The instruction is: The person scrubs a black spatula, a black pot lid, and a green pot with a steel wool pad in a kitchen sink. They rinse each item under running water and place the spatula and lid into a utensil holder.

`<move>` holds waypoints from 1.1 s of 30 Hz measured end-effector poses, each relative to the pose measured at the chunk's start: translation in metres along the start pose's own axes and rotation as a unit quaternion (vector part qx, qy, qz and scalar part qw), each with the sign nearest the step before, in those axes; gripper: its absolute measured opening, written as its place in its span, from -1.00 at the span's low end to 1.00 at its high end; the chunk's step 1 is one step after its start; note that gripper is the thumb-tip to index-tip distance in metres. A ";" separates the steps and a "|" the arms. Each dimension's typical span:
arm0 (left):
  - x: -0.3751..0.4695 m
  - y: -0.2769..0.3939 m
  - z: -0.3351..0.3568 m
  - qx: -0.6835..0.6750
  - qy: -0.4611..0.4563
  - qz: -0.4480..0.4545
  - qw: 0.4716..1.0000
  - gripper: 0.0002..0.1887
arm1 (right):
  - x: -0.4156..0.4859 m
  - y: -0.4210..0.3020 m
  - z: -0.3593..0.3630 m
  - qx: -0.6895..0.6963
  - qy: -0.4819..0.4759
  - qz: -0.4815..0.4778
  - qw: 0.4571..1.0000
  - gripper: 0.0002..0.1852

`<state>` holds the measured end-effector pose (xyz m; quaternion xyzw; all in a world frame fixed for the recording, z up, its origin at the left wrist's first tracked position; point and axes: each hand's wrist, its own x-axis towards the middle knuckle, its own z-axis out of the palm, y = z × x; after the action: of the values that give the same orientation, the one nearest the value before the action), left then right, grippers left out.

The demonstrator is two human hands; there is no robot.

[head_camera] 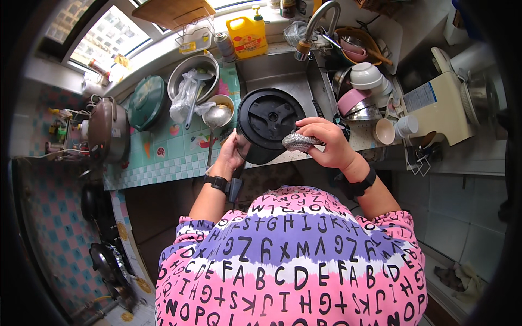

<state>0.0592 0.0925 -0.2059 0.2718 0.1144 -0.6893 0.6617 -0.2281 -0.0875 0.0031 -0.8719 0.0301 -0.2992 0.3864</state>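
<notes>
My left hand (231, 150) grips the side of a round vessel (271, 118) with a black underside, which looks like an electric kettle. The underside faces up and has a small round fitting at its centre. The vessel is tilted over the near edge of the steel sink (269, 67). Pinched in the fingers of my right hand (328, 140) is a steel-wool scrubber (299, 142), at the near right rim of the underside. I cannot tell whether the scrubber touches it. Above the sink's far side hangs the faucet (302, 49).
Left of the sink stand a steel basin (173, 81) with a plastic bag, a bowl with a ladle (218, 117), a green lid (147, 102) and a brown cooker (108, 126). Stacked bowls (365, 75) crowd the right side. A yellow jug (248, 36) stands behind the sink.
</notes>
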 end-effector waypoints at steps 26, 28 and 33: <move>-0.038 -0.018 0.102 0.444 0.066 0.403 0.798 -0.46 | -0.064 0.096 0.054 -0.024 -0.008 0.379 0.925 -0.79; -0.040 -0.022 0.109 0.622 0.082 0.479 0.614 -0.48 | -0.088 0.120 0.067 0.041 -0.020 0.435 0.899 -0.84; -0.032 -0.051 0.123 0.747 0.011 0.498 0.440 -0.37 | -0.133 0.166 0.112 0.059 -0.065 0.543 0.835 -0.80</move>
<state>-0.0185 0.0608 -0.0978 0.6781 -0.5931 -0.0560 0.4304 -0.2462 -0.0921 -0.2362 -0.7087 0.4554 0.0144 0.5387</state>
